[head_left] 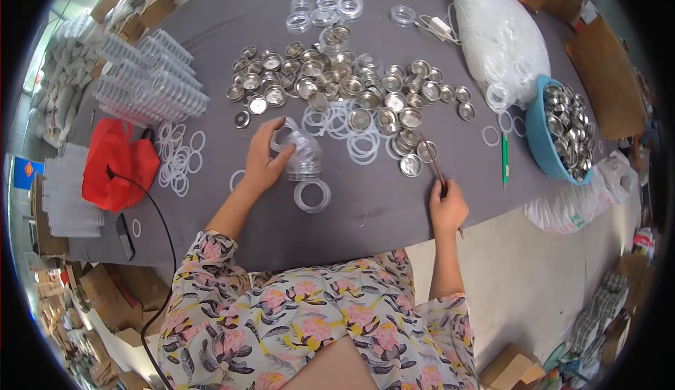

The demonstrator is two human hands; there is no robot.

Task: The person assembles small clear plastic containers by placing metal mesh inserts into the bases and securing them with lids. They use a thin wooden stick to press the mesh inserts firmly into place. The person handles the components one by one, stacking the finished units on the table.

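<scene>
My left hand (264,161) curls its thumb and fingers around a translucent plastic ring (283,135), beside a short stack of clear round plastic cases (305,156). Just below that stack lies a single clear round piece (312,196). In my right hand (448,208) is a thin brown stick (432,158), gripped near its lower part. The stick's far tip reaches the nearest shiny metal caps (410,165); whether it touches one I cannot tell. More metal caps (309,73) spread across the middle of the table, with loose translucent rings (362,145) in front of them.
Stacked clear cases (148,77) and a red cloth bag (116,161) stand at the left. On the right are a blue basin (545,144) of metal caps, a full clear bag (499,35) and a green pen-like tool (505,158). A black cable (166,228) hangs over the left edge.
</scene>
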